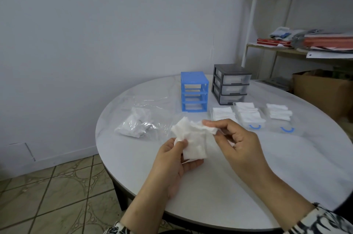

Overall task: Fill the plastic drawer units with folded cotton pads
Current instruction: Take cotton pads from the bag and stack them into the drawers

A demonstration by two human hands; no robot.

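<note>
While held above the round white table [219, 186], a soft, crumpled white cotton pad [193, 140] is pinched at its lower left by the left hand [177, 159] and at its upper right edge by the right hand [235, 142], its long axis slanting between them. Behind it stand a blue drawer frame [193, 91] with open slots and a grey drawer unit [230, 82] with clear drawers.

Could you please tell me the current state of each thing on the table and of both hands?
Blue drawer unit: frame empty, drawers out.
Grey drawer unit: drawers in.
Clear drawers: on table, holding pads.
Plastic bag: open.
Cotton pad: unfolded.
Left hand: gripping pad.
Right hand: pinching pad.
</note>
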